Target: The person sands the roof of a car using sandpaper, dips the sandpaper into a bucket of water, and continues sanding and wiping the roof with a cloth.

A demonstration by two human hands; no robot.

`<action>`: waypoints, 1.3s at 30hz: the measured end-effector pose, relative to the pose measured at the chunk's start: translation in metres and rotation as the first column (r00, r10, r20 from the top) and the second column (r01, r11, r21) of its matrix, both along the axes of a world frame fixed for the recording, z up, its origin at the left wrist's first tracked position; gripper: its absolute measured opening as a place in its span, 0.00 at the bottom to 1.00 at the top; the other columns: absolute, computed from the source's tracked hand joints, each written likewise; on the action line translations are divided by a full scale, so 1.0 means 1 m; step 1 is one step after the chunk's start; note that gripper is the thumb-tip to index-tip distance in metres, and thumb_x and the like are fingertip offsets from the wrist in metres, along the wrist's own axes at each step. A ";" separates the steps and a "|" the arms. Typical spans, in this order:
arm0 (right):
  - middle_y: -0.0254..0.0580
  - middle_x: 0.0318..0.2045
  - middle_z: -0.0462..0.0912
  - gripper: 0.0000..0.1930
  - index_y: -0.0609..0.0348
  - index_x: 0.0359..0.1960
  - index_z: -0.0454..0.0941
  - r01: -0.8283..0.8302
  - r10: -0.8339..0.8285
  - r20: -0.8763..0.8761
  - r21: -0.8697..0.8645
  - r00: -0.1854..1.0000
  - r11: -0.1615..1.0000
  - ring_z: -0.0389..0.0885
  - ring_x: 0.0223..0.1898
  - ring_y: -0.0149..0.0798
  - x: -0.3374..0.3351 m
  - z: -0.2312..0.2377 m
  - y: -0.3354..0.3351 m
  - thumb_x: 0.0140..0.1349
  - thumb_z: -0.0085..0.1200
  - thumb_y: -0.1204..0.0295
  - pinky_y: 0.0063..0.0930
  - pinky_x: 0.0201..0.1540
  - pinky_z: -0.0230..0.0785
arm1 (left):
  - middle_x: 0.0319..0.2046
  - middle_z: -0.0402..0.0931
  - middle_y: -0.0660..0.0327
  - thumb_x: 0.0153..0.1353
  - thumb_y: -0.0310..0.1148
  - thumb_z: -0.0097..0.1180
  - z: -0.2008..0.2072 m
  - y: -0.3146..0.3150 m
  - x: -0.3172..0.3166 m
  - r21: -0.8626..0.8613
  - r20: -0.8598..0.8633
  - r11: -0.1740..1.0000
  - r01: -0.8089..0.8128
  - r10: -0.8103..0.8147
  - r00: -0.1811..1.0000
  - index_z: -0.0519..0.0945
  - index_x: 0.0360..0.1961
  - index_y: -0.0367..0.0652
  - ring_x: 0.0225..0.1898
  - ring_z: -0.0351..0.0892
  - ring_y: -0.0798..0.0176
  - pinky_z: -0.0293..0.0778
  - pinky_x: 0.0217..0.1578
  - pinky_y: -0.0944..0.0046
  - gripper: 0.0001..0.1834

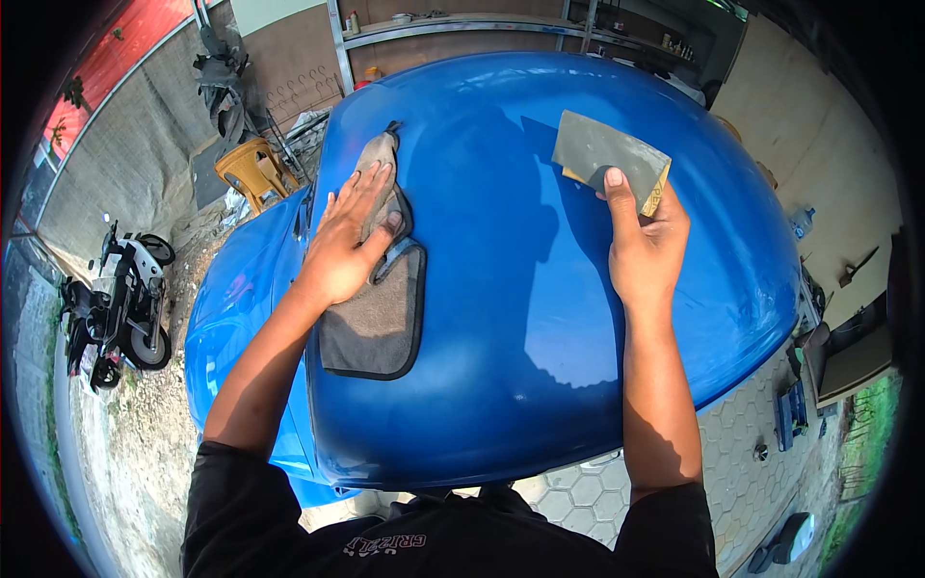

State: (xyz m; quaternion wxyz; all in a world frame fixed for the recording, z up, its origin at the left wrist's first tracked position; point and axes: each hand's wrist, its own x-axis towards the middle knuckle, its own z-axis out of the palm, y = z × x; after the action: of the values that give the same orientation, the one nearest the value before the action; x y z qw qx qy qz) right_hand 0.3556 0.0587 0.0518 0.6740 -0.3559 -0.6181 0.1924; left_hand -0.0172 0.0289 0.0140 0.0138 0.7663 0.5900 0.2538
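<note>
Although the curved, glossy blue panel (pixel 462 193) looks largely smooth, pale streaks (pixel 718 337) show right of your right hand (pixel 647 241); what's left can't be told. That hand pinches a folded grey, yellow-backed abrasive sheet (pixel 605 152) beyond its thumb — your left hand (pixel 349 241), thumb spread, lies flat on a dark-edged grey-brown cloth (pixel 371 332).

Bright sunlight (fisheye-curved edges)

Between the left hand (pixel 349 239) and the right hand (pixel 651 241), the blue car panel (pixel 482 260) leaves 1 broad clear lane from near edge to far. Dark-edged gray cloth (pixel 376 328) blocks a strip under the left hand; folded sandpaper (pixel 605 149), held above the panel, obstructs the right side.
</note>
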 end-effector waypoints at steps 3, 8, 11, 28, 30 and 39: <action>0.41 0.53 0.95 0.14 0.67 0.65 0.88 -0.050 0.050 -0.029 -0.023 0.998 0.998 0.90 0.56 0.30 -0.009 0.003 0.001 0.88 0.69 0.71 0.31 0.64 0.82 | 0.97 0.57 0.47 0.87 0.50 0.58 -0.009 -0.018 0.006 0.031 0.026 0.998 -0.053 0.052 0.998 0.61 0.98 0.48 0.99 0.48 0.36 0.41 0.96 0.32 0.46; 0.38 0.50 0.95 0.16 0.65 0.66 0.85 -0.184 0.168 -0.137 -0.115 0.976 0.976 0.91 0.53 0.27 0.004 0.005 -0.001 0.87 0.72 0.69 0.27 0.61 0.83 | 0.95 0.62 0.43 0.82 0.48 0.64 -0.007 -0.112 0.038 0.040 0.037 0.993 0.107 -0.108 0.993 0.67 0.94 0.40 0.97 0.52 0.32 0.43 0.95 0.29 0.46; 0.37 0.50 0.95 0.15 0.65 0.65 0.86 -0.220 0.204 -0.109 -0.164 0.973 0.962 0.90 0.52 0.25 0.009 -0.002 0.002 0.88 0.71 0.68 0.26 0.59 0.82 | 0.93 0.63 0.37 0.82 0.52 0.61 -0.037 -0.168 0.037 0.080 0.063 0.997 -0.018 0.013 0.998 0.68 0.93 0.37 0.96 0.55 0.28 0.46 0.93 0.27 0.47; 0.40 0.52 0.93 0.10 0.58 0.53 0.91 -0.023 -0.076 0.293 0.319 0.953 0.947 0.92 0.56 0.38 -0.006 0.011 -0.008 0.75 0.77 0.81 0.33 0.58 0.86 | 0.88 0.72 0.33 0.79 0.58 0.58 -0.067 -0.222 0.040 0.091 0.199 0.959 -0.268 0.246 0.948 0.75 0.88 0.30 0.91 0.65 0.24 0.56 0.89 0.26 0.49; 0.45 0.60 0.92 0.18 0.58 0.52 0.91 -0.237 -0.095 0.631 0.421 0.770 0.875 0.93 0.57 0.51 -0.011 0.024 -0.012 0.61 0.77 0.87 0.47 0.66 0.86 | 0.90 0.67 0.32 0.84 0.61 0.52 -0.067 -0.224 0.039 0.066 0.152 0.965 -0.254 0.242 0.958 0.70 0.91 0.30 0.93 0.62 0.25 0.56 0.90 0.29 0.50; 0.50 0.63 0.88 0.26 0.57 0.57 0.91 -0.489 0.246 0.851 0.014 0.463 0.872 0.91 0.74 0.64 -0.001 0.011 -0.010 0.56 0.87 0.82 0.55 0.67 0.94 | 0.88 0.69 0.29 0.80 0.58 0.53 -0.067 -0.223 0.037 0.056 0.178 0.969 -0.239 0.226 0.958 0.73 0.88 0.28 0.91 0.64 0.22 0.58 0.89 0.27 0.50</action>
State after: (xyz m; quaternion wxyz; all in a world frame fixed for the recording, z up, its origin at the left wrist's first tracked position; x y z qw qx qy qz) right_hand 0.3541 0.0485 0.0627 0.2834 -0.1702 -0.9417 0.0618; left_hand 0.0200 -0.1946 -0.0532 0.0045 0.6670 0.6626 0.3408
